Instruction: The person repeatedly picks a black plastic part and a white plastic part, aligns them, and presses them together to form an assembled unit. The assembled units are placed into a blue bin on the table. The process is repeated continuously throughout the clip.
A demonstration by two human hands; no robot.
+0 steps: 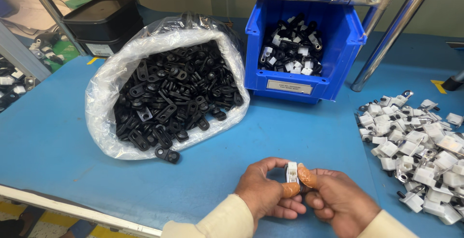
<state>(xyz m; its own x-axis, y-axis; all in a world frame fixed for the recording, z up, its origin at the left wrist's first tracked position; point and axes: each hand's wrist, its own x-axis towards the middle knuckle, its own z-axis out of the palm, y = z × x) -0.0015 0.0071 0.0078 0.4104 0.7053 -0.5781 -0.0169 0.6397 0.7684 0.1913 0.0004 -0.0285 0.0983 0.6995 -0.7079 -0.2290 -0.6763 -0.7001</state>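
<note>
Held near the front edge of the blue table (58, 141): small white plastic clip (292, 172), pinched between left hand (263, 194) and right hand (338, 201), both closed on it. Farther left, clear bag of black plastic brackets (169, 93); right, pile of white parts (415, 146).

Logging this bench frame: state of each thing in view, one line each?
Left hand: closed on the small white part, thumb capped.
Right hand: pinching the same part, thumb capped.
Small white part: held upright between both hands, above the table.
Clear plastic bag: open, rim rolled down, full of black parts.
Blue bin: open-topped, partly filled with black-and-white pieces.
White parts pile: loose heap on the blue table.
</note>
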